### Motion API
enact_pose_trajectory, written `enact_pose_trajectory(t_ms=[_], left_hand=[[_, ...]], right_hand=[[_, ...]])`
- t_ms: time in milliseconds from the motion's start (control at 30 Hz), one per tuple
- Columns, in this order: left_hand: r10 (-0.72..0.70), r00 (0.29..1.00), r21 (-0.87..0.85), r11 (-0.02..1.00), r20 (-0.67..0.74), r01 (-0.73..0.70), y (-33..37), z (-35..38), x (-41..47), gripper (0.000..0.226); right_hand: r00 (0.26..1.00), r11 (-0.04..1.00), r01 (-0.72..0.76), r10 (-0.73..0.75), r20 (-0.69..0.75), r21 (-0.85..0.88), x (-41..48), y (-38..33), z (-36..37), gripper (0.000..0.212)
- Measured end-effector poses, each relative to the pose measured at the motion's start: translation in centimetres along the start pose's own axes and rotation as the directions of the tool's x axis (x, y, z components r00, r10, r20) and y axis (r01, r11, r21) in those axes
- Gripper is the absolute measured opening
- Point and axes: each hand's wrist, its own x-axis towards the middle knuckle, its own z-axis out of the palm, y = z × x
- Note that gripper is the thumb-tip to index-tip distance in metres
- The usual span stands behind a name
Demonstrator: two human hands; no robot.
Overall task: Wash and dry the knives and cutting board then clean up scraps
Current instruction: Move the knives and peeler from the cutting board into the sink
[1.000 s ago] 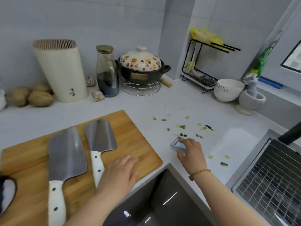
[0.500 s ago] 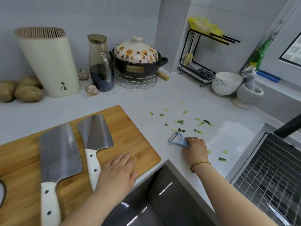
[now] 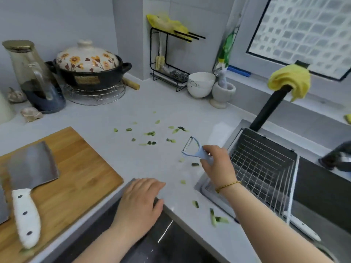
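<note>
Right hand point(image 3: 218, 166): thumb and fingers pinch handle of pale blue Y-shaped plastic peeler point(image 3: 193, 150), blade held away from fingers, lifted clear of white counter point(image 3: 171, 103) beside wire sink basket point(image 3: 262, 164); likely headed for wash.
Left hand point(image 3: 138, 202): flat, fingers straight, holds nothing, rests on counter corner, probably as brace.
Steel cleaver with white riveted handle point(image 3: 32, 168): lies on bamboo cutting board point(image 3: 76, 168), not yet at sink.
Green vegetable scraps point(image 3: 150, 134): strewn on counter.
Glass jug point(image 3: 38, 82): dark liquid.
Lidded floral clay pot point(image 3: 89, 73): contents hidden.

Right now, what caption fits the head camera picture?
Right hand holds blue peeler near green scraps; left hand rests on counter.
</note>
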Motion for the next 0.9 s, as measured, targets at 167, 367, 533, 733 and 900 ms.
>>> enact_pose_trajectory(t_ms=[167,367,533,733,900], left_hand=[[0.221,0.975,-0.128,0.967,-0.001,-0.219,7.9,5.0,2.5,0.034],[0.33,0.929,-0.152,0.94,0.169,-0.306,16.7,10.9,4.6,0.038],[0.328,0.885,-0.15,0.944,0.33,-0.294,21.7,14.1,6.8,0.044],[0.249,0.829,-0.105,0.968,0.5,-0.227,23.8,16.5,7.5,0.071],[0.158,0.8,-0.055,0.986,0.579,-0.155,23.7,16.5,7.4,0.064]], right_hand=[[0.989,0.99,-0.138,0.135,-0.059,-0.038,-4.3,9.0,-6.8,0.037],[0.904,0.91,-0.412,0.402,-0.143,-0.045,-10.5,21.9,-11.4,0.033],[0.802,0.795,-0.597,0.593,-0.071,-0.107,-14.3,29.8,-12.9,0.032],[0.742,0.75,-0.587,0.649,0.167,-0.306,-14.0,34.2,-10.1,0.033],[0.738,0.783,-0.503,0.61,0.29,-0.366,-10.6,34.7,-6.4,0.013]])
